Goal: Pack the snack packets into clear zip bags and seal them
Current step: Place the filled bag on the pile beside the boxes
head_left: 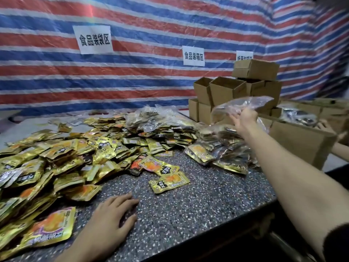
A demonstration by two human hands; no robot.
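Right arm outstretched toward frame's right-centre, right hand [243, 119] gripping clear zip bag [239, 104] aloft; left hand [111, 214] flat, fingers straight, on table [188, 214], lower centre.

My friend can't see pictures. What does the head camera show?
A person's right hand holds up a clear bag while the left hand rests flat on a speckled table. Gold snack packets are heaped across the table, with cardboard boxes stacked behind.

Left hand [111, 216]: palm down, fingers straight and together, lying flat. Right arm [283, 167]: extended forward, forearm bare; right hand [243, 119] raised, finger closure not discernible
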